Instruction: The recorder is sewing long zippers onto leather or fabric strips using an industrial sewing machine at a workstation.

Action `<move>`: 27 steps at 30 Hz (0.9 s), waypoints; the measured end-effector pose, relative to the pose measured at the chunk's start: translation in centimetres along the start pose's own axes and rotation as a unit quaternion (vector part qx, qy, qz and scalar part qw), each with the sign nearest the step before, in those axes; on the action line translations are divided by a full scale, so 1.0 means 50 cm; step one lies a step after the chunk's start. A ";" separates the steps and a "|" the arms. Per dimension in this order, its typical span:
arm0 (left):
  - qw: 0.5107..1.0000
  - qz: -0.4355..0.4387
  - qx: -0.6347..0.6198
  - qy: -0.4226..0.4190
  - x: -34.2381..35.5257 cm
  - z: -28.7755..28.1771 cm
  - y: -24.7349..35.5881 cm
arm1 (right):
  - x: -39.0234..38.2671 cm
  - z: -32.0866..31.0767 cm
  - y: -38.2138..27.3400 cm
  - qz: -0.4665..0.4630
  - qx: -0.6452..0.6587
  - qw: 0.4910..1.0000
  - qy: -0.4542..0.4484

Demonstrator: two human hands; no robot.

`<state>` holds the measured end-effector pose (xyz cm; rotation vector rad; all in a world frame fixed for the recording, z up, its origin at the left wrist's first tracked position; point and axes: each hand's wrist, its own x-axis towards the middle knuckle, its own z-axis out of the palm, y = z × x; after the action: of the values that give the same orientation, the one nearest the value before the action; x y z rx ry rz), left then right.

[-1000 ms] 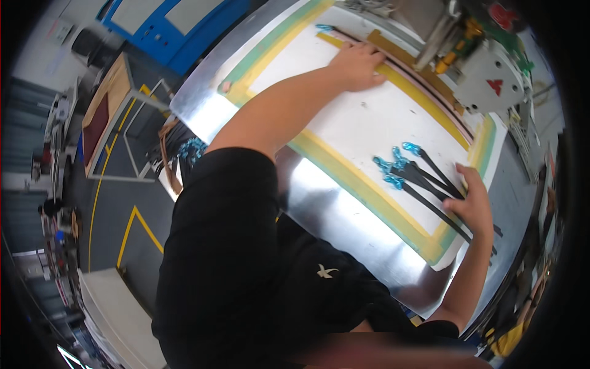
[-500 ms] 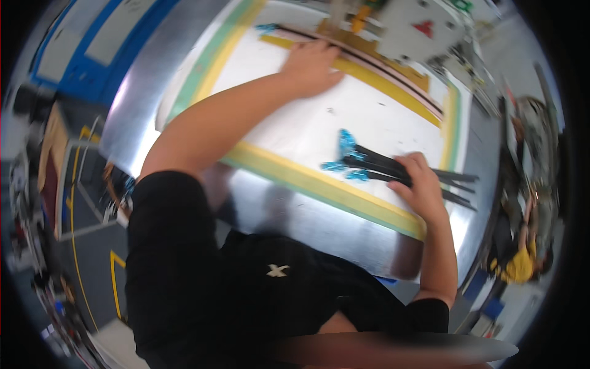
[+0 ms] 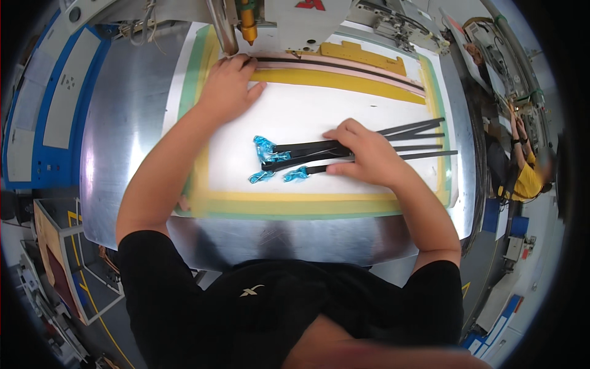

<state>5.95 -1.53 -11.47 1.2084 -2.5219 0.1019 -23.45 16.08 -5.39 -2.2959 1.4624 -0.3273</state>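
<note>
My left hand [image 3: 228, 89] lies at the left end of a long narrow fixture, its thumb spread from the fingers and its fingertips pressed on a black strip [image 3: 332, 65]. That strip runs along a pink band [image 3: 384, 79] beside a yellow strip [image 3: 344, 83]; its left end is hidden under my hand. My right hand [image 3: 365, 154] is closed over several loose black strips [image 3: 307, 149], thumb on the near side and fingers on the far side. Crumpled shiny blue film [image 3: 264, 148] clings to their left ends, while their right ends fan out past my hand.
A white work sheet [image 3: 295, 114] with yellow and green tape borders covers the metal table [image 3: 123, 141]. Over the far edge hangs a machine head [image 3: 301, 24] with an orange nozzle [image 3: 247, 27] close to my left hand. Another person [image 3: 530, 178] in yellow is at far right.
My left hand has moved left along the fixture to its end. My right hand remains on the loose strips, which now lie further left on the sheet and more fanned. The whole view has turned.
</note>
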 end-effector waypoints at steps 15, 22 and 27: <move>1.000 0.010 -0.027 0.005 0.011 0.033 -0.025 | 0.333 0.105 0.085 0.163 -0.125 0.949 0.237; 0.998 0.030 -0.038 -0.038 0.009 0.034 -0.056 | 0.343 0.107 0.057 0.185 -0.151 0.946 0.217; 0.997 0.070 0.012 -0.013 0.010 0.014 -0.066 | 0.334 0.109 0.069 0.152 -0.149 0.949 0.232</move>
<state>8.02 -4.14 -12.21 1.0484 -2.6336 0.1519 -16.94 0.80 -12.05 -2.2579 2.2032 -0.6226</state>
